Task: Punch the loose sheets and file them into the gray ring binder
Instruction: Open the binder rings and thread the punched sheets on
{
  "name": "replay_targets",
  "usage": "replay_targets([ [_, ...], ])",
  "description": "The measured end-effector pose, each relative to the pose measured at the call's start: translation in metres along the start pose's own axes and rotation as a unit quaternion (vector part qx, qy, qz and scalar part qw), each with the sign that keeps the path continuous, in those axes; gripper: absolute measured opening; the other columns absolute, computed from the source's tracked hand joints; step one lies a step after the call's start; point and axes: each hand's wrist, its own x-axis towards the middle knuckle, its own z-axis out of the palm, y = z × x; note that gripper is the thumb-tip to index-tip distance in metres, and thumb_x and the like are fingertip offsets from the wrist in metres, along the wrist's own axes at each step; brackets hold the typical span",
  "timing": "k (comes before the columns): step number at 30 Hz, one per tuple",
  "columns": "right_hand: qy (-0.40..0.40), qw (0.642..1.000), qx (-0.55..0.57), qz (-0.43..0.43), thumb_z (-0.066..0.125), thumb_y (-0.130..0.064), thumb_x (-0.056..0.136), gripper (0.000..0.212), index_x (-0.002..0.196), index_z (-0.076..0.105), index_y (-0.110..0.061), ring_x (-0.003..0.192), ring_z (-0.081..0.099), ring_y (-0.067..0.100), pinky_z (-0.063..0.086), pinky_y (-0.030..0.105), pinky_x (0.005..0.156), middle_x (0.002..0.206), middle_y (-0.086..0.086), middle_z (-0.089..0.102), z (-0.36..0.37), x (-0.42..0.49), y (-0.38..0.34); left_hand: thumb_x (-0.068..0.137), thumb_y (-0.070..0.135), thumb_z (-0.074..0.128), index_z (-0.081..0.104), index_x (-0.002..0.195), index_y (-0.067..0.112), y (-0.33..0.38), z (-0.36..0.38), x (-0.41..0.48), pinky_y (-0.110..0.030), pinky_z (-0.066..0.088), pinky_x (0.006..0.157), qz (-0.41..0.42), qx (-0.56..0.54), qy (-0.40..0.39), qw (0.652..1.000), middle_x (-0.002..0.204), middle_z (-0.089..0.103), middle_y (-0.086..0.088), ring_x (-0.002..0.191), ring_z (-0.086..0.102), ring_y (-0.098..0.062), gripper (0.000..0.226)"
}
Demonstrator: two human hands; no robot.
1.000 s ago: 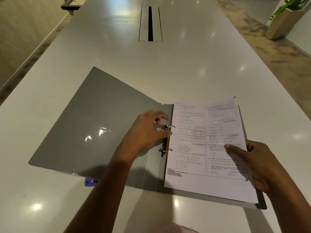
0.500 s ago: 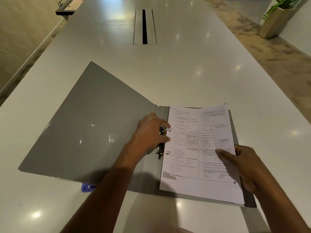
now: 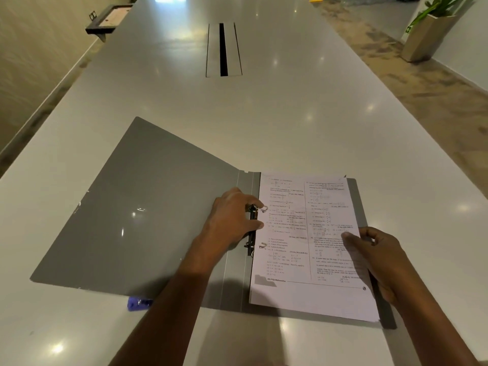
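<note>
Head view: left hand [image 3: 232, 220] fingers pinching ring mechanism [image 3: 252, 229]; right hand [image 3: 380, 257] pinching sheets [image 3: 303, 247].

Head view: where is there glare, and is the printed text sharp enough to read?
Head view: small ceiling-light spots glare on the white table and on the gray ring binder cover; the sheets are evenly lit, but their small print is too soft to read; the left hand casts soft shadow.

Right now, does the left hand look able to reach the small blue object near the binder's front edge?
Probably yes: the blue object lies uncovered on the table just left of the left hand's forearm, but that hand is busy at the ring mechanism.
</note>
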Motion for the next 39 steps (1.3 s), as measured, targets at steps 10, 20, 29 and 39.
replay_targets([
  [10,0.011,0.997,-0.037,-0.069,0.073,-0.019,0.095,0.005,0.098,0.072,-0.014,0.074,0.08,0.018,0.062,0.029,0.062,0.087,0.003,0.082,0.0,0.026,-0.014,0.077,0.031,0.092,0.076,0.125,0.03,-0.004,0.006,0.002,-0.024,0.05,0.094,-0.036,-0.058,0.038,0.997,0.113,0.062,0.001,0.101,0.063,-0.01,0.05],
  [20,-0.005,0.979,-0.157,-0.128,0.077,-0.025,0.092,0.019,0.106,0.069,-0.016,0.084,0.075,0.025,0.057,0.031,0.067,0.099,0.009,0.077,-0.008,0.074,-0.041,0.074,0.033,0.094,0.075,0.125,0.029,0.008,0.022,-0.001,-0.036,0.056,0.101,-0.066,-0.062,0.109,0.99,0.12,0.062,-0.002,0.108,0.066,-0.017,0.055],
  [29,-0.031,0.929,-0.187,-0.317,0.076,-0.021,0.092,0.021,0.113,0.076,-0.018,0.086,0.068,-0.004,0.054,0.008,0.076,0.095,-0.008,0.074,0.068,0.034,-0.072,0.087,0.016,0.084,0.077,0.11,0.018,0.006,0.018,-0.007,-0.013,0.058,0.075,-0.086,-0.177,0.146,0.969,0.1,0.076,0.004,0.085,0.073,-0.008,0.024],
  [39,-0.086,0.913,-0.158,-0.366,0.081,-0.017,0.089,0.01,0.098,0.082,-0.013,0.078,0.073,-0.001,0.056,0.01,0.077,0.088,-0.004,0.081,0.135,0.048,-0.067,0.09,0.011,0.079,0.085,0.099,0.016,-0.006,0.021,-0.007,-0.018,0.063,0.077,-0.08,-0.203,0.216,0.952,0.087,0.081,0.004,0.077,0.075,-0.002,0.012],
])
